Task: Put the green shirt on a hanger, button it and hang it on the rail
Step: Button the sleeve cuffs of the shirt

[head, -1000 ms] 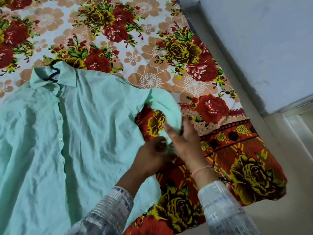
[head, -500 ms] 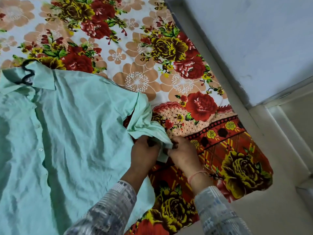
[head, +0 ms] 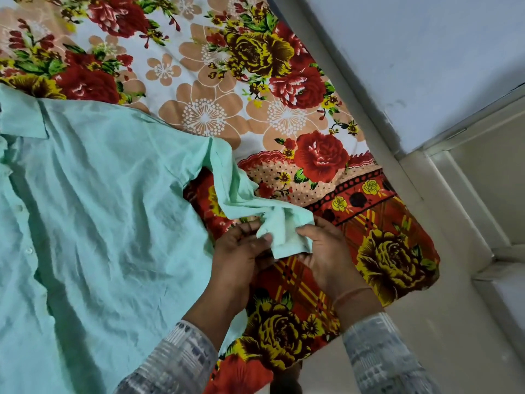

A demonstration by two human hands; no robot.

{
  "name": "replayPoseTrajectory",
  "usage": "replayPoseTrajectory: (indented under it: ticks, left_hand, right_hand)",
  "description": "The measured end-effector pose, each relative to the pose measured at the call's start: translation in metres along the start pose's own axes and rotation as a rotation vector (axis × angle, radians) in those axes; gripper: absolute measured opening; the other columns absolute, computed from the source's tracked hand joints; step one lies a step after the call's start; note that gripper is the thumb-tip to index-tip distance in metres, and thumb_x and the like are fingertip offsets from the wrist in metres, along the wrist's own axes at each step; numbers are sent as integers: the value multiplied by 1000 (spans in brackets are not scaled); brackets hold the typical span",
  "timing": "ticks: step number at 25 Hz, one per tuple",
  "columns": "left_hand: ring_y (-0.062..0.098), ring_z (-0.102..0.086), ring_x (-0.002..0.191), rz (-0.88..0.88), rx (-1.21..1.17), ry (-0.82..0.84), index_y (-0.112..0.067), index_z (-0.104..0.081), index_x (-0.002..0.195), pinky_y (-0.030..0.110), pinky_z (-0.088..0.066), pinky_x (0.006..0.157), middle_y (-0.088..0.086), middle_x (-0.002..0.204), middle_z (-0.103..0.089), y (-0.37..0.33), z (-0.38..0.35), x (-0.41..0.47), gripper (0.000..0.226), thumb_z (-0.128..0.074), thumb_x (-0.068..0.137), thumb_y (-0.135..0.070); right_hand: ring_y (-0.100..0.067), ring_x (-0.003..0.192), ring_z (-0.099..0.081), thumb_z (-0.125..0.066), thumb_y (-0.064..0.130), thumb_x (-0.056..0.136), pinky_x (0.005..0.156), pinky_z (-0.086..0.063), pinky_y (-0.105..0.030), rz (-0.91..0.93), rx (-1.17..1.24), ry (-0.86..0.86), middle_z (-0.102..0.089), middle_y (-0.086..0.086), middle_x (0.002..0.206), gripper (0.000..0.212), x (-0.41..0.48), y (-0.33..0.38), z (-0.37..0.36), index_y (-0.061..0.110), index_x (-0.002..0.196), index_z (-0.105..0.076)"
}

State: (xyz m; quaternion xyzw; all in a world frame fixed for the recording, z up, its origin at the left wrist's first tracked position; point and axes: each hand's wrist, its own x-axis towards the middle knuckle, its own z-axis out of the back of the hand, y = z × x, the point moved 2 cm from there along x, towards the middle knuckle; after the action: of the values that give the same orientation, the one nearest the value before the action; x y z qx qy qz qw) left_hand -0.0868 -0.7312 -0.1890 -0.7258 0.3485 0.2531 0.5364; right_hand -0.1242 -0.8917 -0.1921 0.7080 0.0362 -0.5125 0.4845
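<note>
Two hands: both pinch the cuff (head: 284, 234) of the shirt's sleeve, close together above the bed's red edge.
Left hand (head: 241, 251): thumb on top of the cuff's left corner, fingers curled under the cloth; its grip is pressed on the fabric.
Right hand (head: 324, 251): thumb on the cuff's right side, fingers below; grip also closed on the fabric. A thin orange thread (head: 350, 294) circles the wrist.
Cuffs of the person's sleeves: pale, grey-printed cloth at both forearms, left (head: 181, 362) and right (head: 380, 354).
Sleeve (head: 227, 183): runs from the shirt's shoulder down and right to the hands, creased and lifted off the bedsheet near the cuff.
Shirt (head: 99, 223): green, spread front-up over the left part of the bed, collar (head: 24, 118) at upper left, buttons (head: 28, 250) along the left edge of view. Whether they are fastened, I cannot tell.
Bedsheet (head: 255, 89): floral, roses and beige blossoms, red patterned border at the near edge.
Wall (head: 426, 52): pale, right of the bed.
Floor (head: 440, 322): light, at lower right.
</note>
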Motion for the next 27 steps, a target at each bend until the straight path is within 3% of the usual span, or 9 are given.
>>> replayPoseTrajectory:
  ticks: [5,7,9,13,15,17,19,22,27]
  left_hand:
    - [31,-80,102,-87,-86,-94,-7,-72,120,37,-67,80,7,111,-83,24,-3,-6,24,-70,98,1]
    - [29,-79,97,-139,-103,-101,-8,-72,116,43,-66,82,2,100,-83,25,-13,-16,24,-71,96,6]
    - [25,-78,92,-235,-20,-128,-9,-72,114,47,-64,85,4,94,-82,29,-22,-20,26,-73,94,7]
    - [24,-76,89,-432,39,-37,-13,-70,122,42,-62,84,12,93,-79,31,-44,-34,22,-68,100,-14]
    - [28,-78,90,-468,5,-59,-17,-69,120,42,-64,78,12,100,-81,34,-52,-37,21,-62,102,-26]
    - [28,-75,87,-507,309,-307,-23,-63,119,46,-64,76,6,100,-78,43,-49,-29,29,-74,95,-34]
    - [32,-70,103,-418,792,-465,-21,-56,133,45,-59,83,7,116,-70,56,-43,-23,67,-90,79,-40]
    - [42,-64,122,-243,1173,-387,-15,-43,148,48,-52,95,16,132,-66,69,-49,-22,90,-91,78,-44]
    - [29,-74,95,-286,984,-404,-23,-62,131,32,-53,71,-1,100,-77,62,-57,-28,57,-84,78,-21]
  right_hand:
    - [-28,92,-77,-59,4,99,74,-64,-41,-23,-19,3,-78,-16,116,21,6,-5,36,12,114,-71]
    - [-25,102,-72,-70,10,91,85,-62,-38,328,-666,-52,-72,-8,125,37,-1,-4,49,19,127,-65]
    - [-18,114,-62,-76,9,82,93,-57,-33,825,-989,22,-57,4,134,60,-14,2,52,23,138,-57]
    - [-5,118,-66,-78,14,87,97,-58,-27,809,-834,446,-67,9,132,60,-39,15,34,29,142,-59]
    - [-6,103,-75,-73,18,95,89,-64,-41,788,-699,318,-79,10,113,33,-31,20,44,28,126,-73]
    - [-8,98,-77,-69,24,97,87,-64,-46,801,-614,108,-81,11,106,22,-18,23,65,28,116,-78]
    - [-5,103,-75,-68,21,100,91,-64,-44,821,-583,-41,-80,13,110,22,-8,24,86,28,118,-79]
    - [0,111,-71,-66,-2,96,97,-63,-36,943,-657,-83,-77,10,117,37,-4,23,102,21,121,-79]
    - [-15,108,-69,-62,-8,91,90,-62,-37,1198,-799,-21,-74,-2,113,35,-10,35,106,13,107,-84]
